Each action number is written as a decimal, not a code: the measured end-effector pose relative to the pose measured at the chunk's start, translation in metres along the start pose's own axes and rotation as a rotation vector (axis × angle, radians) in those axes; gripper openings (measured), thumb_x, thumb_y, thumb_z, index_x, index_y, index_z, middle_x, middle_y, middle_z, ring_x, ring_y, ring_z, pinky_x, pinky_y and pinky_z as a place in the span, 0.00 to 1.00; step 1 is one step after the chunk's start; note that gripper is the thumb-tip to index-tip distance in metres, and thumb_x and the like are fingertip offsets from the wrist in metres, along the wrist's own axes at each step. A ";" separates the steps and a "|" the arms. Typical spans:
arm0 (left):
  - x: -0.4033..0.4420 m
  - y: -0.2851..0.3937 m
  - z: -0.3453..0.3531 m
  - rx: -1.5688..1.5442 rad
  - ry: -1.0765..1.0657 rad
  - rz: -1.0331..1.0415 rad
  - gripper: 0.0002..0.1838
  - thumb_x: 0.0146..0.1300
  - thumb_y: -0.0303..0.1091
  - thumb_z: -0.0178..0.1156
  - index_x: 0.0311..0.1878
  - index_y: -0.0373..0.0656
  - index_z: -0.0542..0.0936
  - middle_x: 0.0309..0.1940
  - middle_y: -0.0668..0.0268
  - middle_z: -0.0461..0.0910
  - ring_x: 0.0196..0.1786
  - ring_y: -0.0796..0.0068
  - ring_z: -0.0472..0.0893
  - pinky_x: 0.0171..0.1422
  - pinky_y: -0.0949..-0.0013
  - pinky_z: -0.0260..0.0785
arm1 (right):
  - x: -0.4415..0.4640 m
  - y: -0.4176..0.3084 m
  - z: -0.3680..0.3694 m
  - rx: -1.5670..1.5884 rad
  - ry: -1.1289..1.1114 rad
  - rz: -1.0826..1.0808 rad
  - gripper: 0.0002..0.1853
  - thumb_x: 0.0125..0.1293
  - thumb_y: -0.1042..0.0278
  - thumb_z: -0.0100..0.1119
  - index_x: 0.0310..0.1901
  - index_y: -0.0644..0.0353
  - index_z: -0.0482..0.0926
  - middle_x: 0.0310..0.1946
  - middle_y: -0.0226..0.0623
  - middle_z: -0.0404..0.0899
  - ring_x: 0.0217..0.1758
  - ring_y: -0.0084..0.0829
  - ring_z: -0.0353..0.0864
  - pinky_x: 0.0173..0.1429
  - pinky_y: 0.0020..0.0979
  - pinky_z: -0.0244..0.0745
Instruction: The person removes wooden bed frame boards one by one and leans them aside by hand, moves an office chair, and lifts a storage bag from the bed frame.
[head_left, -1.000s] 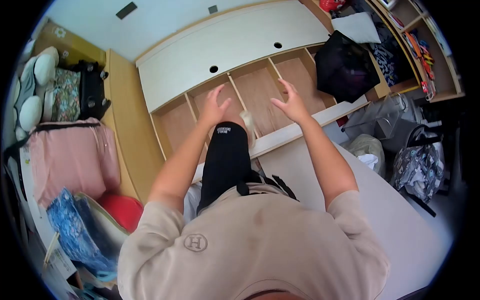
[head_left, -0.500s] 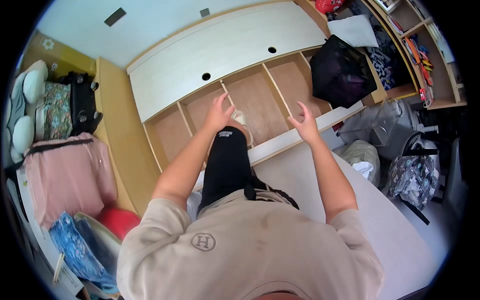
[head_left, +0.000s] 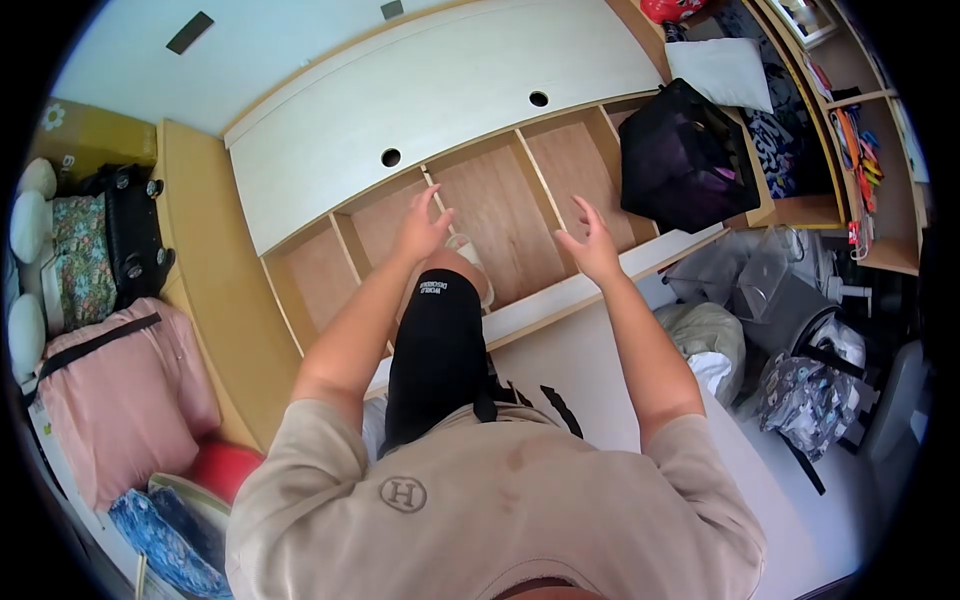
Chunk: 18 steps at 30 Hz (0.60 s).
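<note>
Compartmented wooden storage base (head_left: 548, 306) lay ahead of me, its white near rail running below my hands. Thin dividers split it into a row of bays, with brown plywood floors showing. White top panel (head_left: 470, 85) covered the wall side only, which left the near bays exposed. Its two round holes looked cut for lifting by finger, I judged.

Left hand (head_left: 423, 232): fingers spread and loosely curved, grasping nothing, above a divider. Right hand (head_left: 590, 245): likewise unloaded, thumb apart from fingers, above another divider further right. I probably held both out for balance, since one leg in black shorts (head_left: 435, 345) reached toward the bays. White sandal (head_left: 462, 248) showed past the knee; which bay it stood in, I could not tell.

Black fabric bag (head_left: 668, 160) sat across the right-hand bays, mouth up, something purple within, not identifiable. Wooden shelf unit (head_left: 885, 180), far right: bright orange and red small items in one cubby. Olive sack (head_left: 702, 330) on the floor held something white. Clear plastic bin (head_left: 765, 285) beside it, contents unclear. Pink bag (head_left: 125, 400), left, looked full; I could not see inside.
</note>
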<state>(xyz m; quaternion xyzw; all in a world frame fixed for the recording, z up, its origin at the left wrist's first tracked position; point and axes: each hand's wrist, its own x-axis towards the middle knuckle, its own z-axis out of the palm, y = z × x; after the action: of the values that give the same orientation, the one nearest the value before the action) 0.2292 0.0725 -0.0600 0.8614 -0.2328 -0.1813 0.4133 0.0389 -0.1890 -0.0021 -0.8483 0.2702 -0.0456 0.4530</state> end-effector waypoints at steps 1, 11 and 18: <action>0.006 -0.003 0.003 0.013 -0.005 -0.013 0.30 0.61 0.39 0.63 0.66 0.44 0.67 0.61 0.50 0.70 0.64 0.56 0.70 0.67 0.59 0.62 | 0.004 0.006 -0.003 -0.013 -0.006 0.040 0.39 0.55 0.60 0.70 0.67 0.55 0.63 0.63 0.48 0.66 0.64 0.47 0.70 0.65 0.40 0.67; 0.048 -0.013 -0.006 0.121 -0.079 -0.116 0.30 0.61 0.40 0.63 0.66 0.45 0.67 0.60 0.49 0.72 0.63 0.55 0.71 0.65 0.59 0.64 | 0.044 0.057 0.000 -0.086 -0.052 0.198 0.37 0.56 0.61 0.69 0.66 0.58 0.64 0.62 0.51 0.67 0.65 0.48 0.68 0.66 0.39 0.65; 0.065 -0.003 -0.056 0.273 -0.049 -0.057 0.31 0.61 0.44 0.61 0.66 0.47 0.66 0.61 0.50 0.70 0.64 0.51 0.70 0.66 0.57 0.64 | 0.078 0.075 0.011 -0.026 -0.039 0.194 0.36 0.55 0.61 0.68 0.65 0.59 0.64 0.61 0.51 0.68 0.65 0.47 0.67 0.67 0.39 0.64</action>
<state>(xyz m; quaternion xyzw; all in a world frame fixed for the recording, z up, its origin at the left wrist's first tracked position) 0.3120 0.0732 -0.0375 0.9112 -0.2408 -0.1806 0.2811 0.0773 -0.2530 -0.0811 -0.8247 0.3429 0.0183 0.4494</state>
